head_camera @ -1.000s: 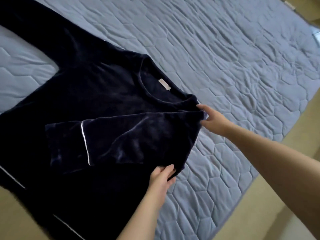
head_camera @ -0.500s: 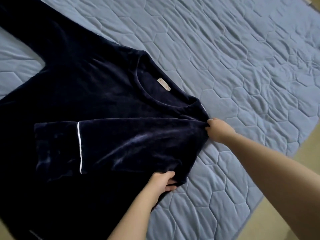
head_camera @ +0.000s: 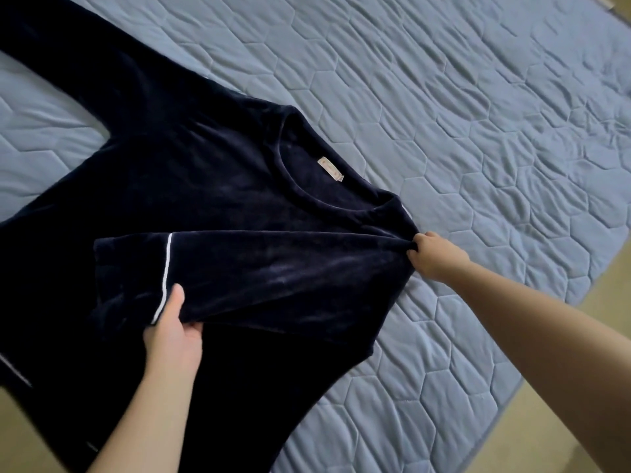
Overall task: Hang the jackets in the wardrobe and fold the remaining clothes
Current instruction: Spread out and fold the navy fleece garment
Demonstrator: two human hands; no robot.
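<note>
On the near edge of the grey-blue quilted bed point(head_camera: 444, 114), the left grip point(head_camera: 172, 331) has slid along the dark navy velvet top's point(head_camera: 191, 186) folded-in sleeve point(head_camera: 273, 271) to pinch beside its white piping, the right grip point(head_camera: 435, 256) still clenching the shoulder, so the first fold looks set.

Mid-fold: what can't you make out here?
All head view.
Cuff of the far sleeve: cut off by the top-left edge.
Hem of the top: partly off the lower-left edge.
Print on the label: too small to read.
Fingertips of the left hand: hidden under the folded sleeve.
Fingertips of the right hand: buried in fabric.
</note>
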